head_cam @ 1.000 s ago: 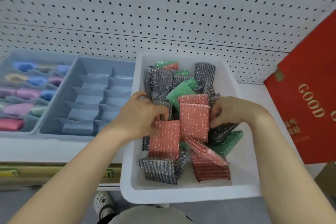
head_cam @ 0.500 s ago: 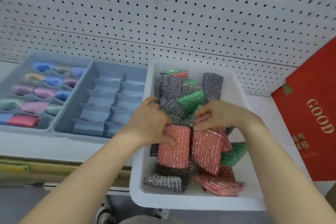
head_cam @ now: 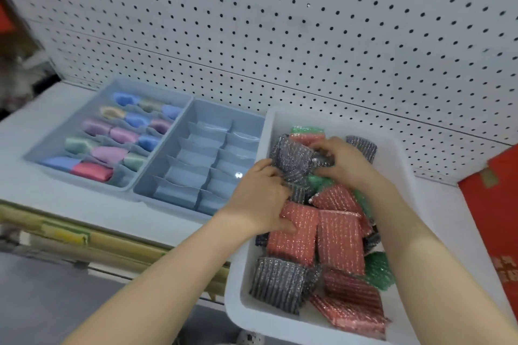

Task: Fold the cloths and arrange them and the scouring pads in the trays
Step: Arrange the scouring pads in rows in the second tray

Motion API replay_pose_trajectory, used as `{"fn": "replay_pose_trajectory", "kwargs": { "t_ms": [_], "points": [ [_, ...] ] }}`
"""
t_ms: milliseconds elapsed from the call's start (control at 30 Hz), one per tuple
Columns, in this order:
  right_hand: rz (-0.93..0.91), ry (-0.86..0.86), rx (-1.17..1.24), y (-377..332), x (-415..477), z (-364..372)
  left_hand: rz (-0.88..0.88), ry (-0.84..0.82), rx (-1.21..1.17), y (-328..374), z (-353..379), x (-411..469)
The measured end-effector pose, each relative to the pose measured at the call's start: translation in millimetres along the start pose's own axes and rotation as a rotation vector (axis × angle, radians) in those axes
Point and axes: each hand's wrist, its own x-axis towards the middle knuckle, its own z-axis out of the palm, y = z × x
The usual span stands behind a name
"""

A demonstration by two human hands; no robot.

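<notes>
A white bin [head_cam: 253, 274] at the right holds several red, grey and green scouring pads in a loose heap. My left hand [head_cam: 259, 199] grips the top edge of a red scouring pad [head_cam: 293, 235] in the middle of the bin. Farther back, my right hand [head_cam: 343, 162] has its fingers curled on a grey scouring pad [head_cam: 291, 158]. A blue divided tray [head_cam: 201, 154] left of the bin has bare compartments. Another blue tray [head_cam: 60, 145] at the far left holds several folded cloths [head_cam: 109, 152] in pastel colours.
A white pegboard wall [head_cam: 308, 22] rises behind the trays. A red box [head_cam: 493, 221] stands to the right of the bin. All the trays sit on a white shelf [head_cam: 42, 193] with a yellow front rail [head_cam: 84, 241].
My right hand has moved from the red pads at the middle to a grey pad at the bin's back. My left hand stays on a red pad. The view has swung right.
</notes>
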Motion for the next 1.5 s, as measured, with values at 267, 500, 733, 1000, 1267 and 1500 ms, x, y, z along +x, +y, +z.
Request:
{"fn": "replay_pose_trajectory", "kwargs": {
  "t_ms": [267, 500, 733, 1000, 1267, 1500],
  "points": [
    [0.087, -0.199, -0.098, 34, -54, -27, -0.019, 0.003, 0.029, -2, 0, 0],
    [0.266, -0.252, -0.396, 43, -75, -3, 0.042, -0.156, -0.014, 4, -13, 14],
    [0.246, 0.158, -0.131, 47, -61, 1, -0.066, 0.346, -0.449, -8, -19, 22],
    [0.172, -0.22, -0.006, 30, -41, 6, -0.057, 0.083, -0.341, -19, -19, 60],
    [0.106, -0.283, 0.261, 48, -78, -41, 0.122, -0.13, -0.139, -24, -29, 55],
    [0.213, -0.354, 0.181, 37, -77, -34, 0.027, 0.118, -0.267, -24, -28, 61]
  ]
}}
